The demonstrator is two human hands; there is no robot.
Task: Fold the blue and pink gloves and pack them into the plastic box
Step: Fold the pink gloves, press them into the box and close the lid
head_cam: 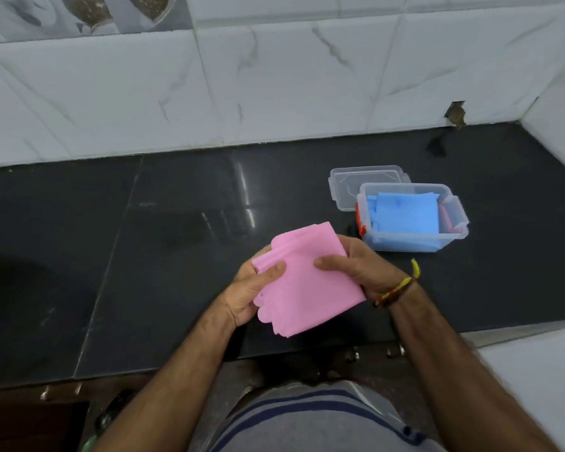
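Observation:
The folded pink gloves [307, 288] form a flat bundle held above the dark counter, both hands gripping them. My left hand [251, 295] holds the bundle's left edge with the thumb on top. On the right edge, my right hand [359, 269] has its thumb pressed onto the pink surface. The clear plastic box [414, 238] with red latches stands to the right on the counter. Folded blue gloves [405, 212] lie inside it.
The box's clear lid [343, 185] lies flat behind and left of the box. The black counter [144, 239] runs to a white marbled tile wall at the back and right. A hole in the tile [455, 114] is at the back right. Cabinet fronts are below the counter edge.

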